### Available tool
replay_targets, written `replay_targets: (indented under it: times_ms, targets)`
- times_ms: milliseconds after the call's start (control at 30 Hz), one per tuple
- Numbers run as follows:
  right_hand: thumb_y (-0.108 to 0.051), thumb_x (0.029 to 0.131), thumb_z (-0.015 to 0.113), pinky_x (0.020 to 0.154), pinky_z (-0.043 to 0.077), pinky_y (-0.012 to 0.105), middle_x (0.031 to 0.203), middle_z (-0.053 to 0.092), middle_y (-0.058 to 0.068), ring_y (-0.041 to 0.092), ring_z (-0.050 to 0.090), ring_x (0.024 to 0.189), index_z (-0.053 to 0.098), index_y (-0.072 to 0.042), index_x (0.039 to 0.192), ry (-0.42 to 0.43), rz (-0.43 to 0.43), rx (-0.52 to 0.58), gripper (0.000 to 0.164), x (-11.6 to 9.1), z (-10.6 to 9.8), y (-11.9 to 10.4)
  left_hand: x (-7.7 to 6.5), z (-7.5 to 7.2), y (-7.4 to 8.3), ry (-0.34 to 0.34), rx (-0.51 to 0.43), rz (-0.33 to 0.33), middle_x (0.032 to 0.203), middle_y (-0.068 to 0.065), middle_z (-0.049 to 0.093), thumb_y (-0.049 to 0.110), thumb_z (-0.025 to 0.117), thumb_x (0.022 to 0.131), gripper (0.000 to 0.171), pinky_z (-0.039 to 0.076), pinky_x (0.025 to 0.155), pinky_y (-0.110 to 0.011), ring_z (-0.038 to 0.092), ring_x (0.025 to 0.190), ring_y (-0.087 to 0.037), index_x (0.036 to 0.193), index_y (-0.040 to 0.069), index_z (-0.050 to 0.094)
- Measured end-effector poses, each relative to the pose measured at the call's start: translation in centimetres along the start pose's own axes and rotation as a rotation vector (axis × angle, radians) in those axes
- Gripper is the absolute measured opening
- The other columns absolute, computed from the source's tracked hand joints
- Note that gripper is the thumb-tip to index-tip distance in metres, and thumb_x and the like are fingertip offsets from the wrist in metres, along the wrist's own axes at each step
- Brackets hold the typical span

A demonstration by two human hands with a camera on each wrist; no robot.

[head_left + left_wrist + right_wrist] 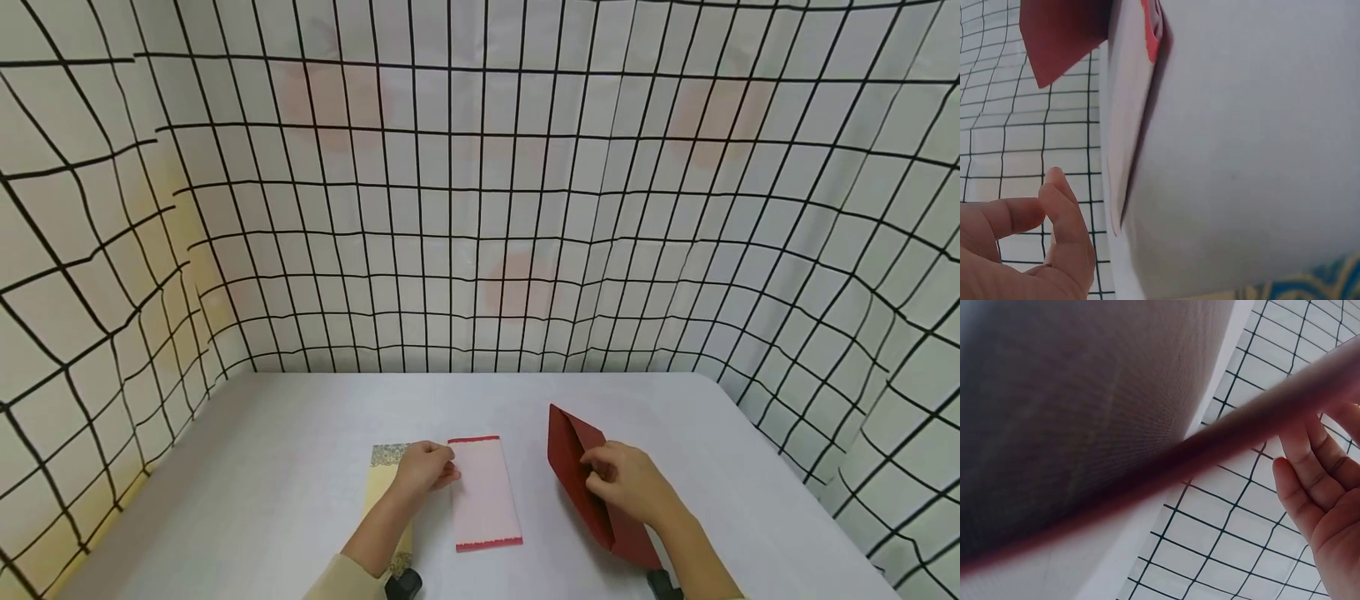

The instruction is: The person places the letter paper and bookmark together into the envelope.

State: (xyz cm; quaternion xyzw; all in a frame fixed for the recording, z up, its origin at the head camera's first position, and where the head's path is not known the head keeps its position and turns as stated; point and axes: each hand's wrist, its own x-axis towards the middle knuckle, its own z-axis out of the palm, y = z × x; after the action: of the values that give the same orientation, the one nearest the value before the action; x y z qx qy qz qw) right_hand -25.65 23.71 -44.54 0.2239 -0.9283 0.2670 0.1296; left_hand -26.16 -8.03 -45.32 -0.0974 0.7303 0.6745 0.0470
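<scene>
A red envelope (600, 500) stands tilted at the right of the table, its long opening facing up. My right hand (626, 483) pinches it along the upper edge; in the right wrist view the fingers (1310, 462) reach behind the blurred red edge. A flat pale pink paper piece (486, 496) with red strips at both ends lies in the middle. My left hand (426, 468) hovers at its upper left edge, fingers loosely bent. In the left wrist view the thumb and fingers (1069, 225) hold nothing, beside the pink paper's edge (1125, 137).
A yellow piece (378, 483) with patterned ends lies left of the pink one, partly hidden under the left forearm. The white table (262, 467) is backed by white walls with a black grid (483, 192). Dark wrist devices (403, 585) sit at both wrists.
</scene>
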Motion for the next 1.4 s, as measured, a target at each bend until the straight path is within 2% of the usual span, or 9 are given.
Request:
replay_targets:
  times_ms: [100,233,367,567,700,900,1100,1267,1400]
  targets:
    - [-0.009,0.077,0.067,0.063,0.045,0.024,0.077,0.051,-0.017,0.002,0.048,0.072,0.071,-0.019,0.092,0.004,0.0,0.006,0.019,0.0,0.1,0.0,0.1,-0.3,-0.4,0.052,0.122,0.032,0.079,-0.011,0.059,0.004,0.059,0.09,0.012,0.055,0.062,-0.025,0.061,0.063,-0.013,0.094,-0.007,0.059]
    - [-0.009,0.077,0.067,0.063,0.046,0.024,0.078,0.051,-0.017,0.002,0.049,0.073,0.071,-0.02,0.092,-0.004,0.013,0.01,0.019,0.0,0.2,0.1,0.1,-0.4,-0.6,0.135,0.381,0.103,0.072,-0.007,0.059,0.003,0.065,0.084,0.006,0.049,0.056,-0.028,0.057,0.061,-0.015,0.085,-0.003,0.063]
    - [-0.01,0.077,0.067,0.064,0.046,0.025,0.078,0.051,-0.017,0.003,0.049,0.073,0.071,-0.02,0.093,-0.012,0.022,0.007,0.019,0.0,0.2,0.1,0.1,-0.1,-0.4,0.135,0.499,0.122,0.068,-0.006,0.059,0.003,0.071,0.081,0.01,0.047,0.055,-0.03,0.055,0.061,-0.017,0.082,-0.001,0.062]
    - [-0.009,0.077,0.067,0.064,0.046,0.025,0.078,0.051,-0.016,0.003,0.049,0.074,0.071,-0.02,0.092,-0.015,0.019,0.005,0.019,0.0,0.1,0.0,0.1,0.6,-0.5,0.106,0.597,0.118,0.072,-0.006,0.057,0.012,0.082,0.075,0.026,0.047,0.058,-0.033,0.051,0.066,-0.019,0.08,-0.001,0.059]
    - [-0.01,0.077,0.067,0.065,0.047,0.025,0.079,0.052,-0.017,0.003,0.049,0.074,0.071,-0.02,0.092,-0.019,0.023,0.006,0.019,0.0,0.1,-0.1,0.0,0.9,-0.4,0.11,0.624,0.111,0.075,-0.007,0.056,0.011,0.084,0.072,0.029,0.049,0.062,-0.036,0.052,0.068,-0.022,0.081,-0.002,0.059]
    - [-0.009,0.077,0.067,0.065,0.047,0.025,0.079,0.052,-0.016,0.003,0.049,0.074,0.071,-0.02,0.092,-0.01,0.012,0.001,0.019,0.0,0.2,0.0,0.0,1.1,-0.5,0.128,0.702,0.124,0.072,-0.007,0.057,0.011,0.086,0.067,0.033,0.048,0.058,-0.035,0.052,0.064,-0.021,0.08,-0.001,0.059]
    - [-0.01,0.076,0.066,0.066,0.047,0.025,0.079,0.052,-0.017,0.003,0.049,0.074,0.071,-0.021,0.093,-0.011,0.014,-0.007,0.02,-0.1,0.2,0.1,0.1,1.2,-0.6,0.134,0.745,0.123,0.071,-0.005,0.059,0.011,0.085,0.065,0.031,0.047,0.055,-0.035,0.054,0.063,-0.02,0.079,0.0,0.06]
    - [-0.01,0.076,0.066,0.065,0.047,0.025,0.079,0.051,-0.017,0.002,0.049,0.074,0.071,-0.02,0.092,-0.01,0.005,-0.006,0.02,0.0,0.3,0.1,0.3,1.1,-0.6,0.138,0.778,0.091,0.071,-0.004,0.058,0.011,0.082,0.067,0.026,0.046,0.054,-0.035,0.051,0.063,-0.02,0.078,0.003,0.06]
    - [-0.009,0.076,0.067,0.065,0.047,0.025,0.079,0.052,-0.017,0.002,0.049,0.074,0.071,-0.02,0.092,-0.008,0.004,0.0,0.02,0.0,0.3,0.0,0.3,1.0,-0.6,0.145,0.784,0.101,0.069,-0.003,0.06,0.01,0.078,0.068,0.016,0.044,0.051,-0.034,0.05,0.061,-0.019,0.072,0.004,0.064]
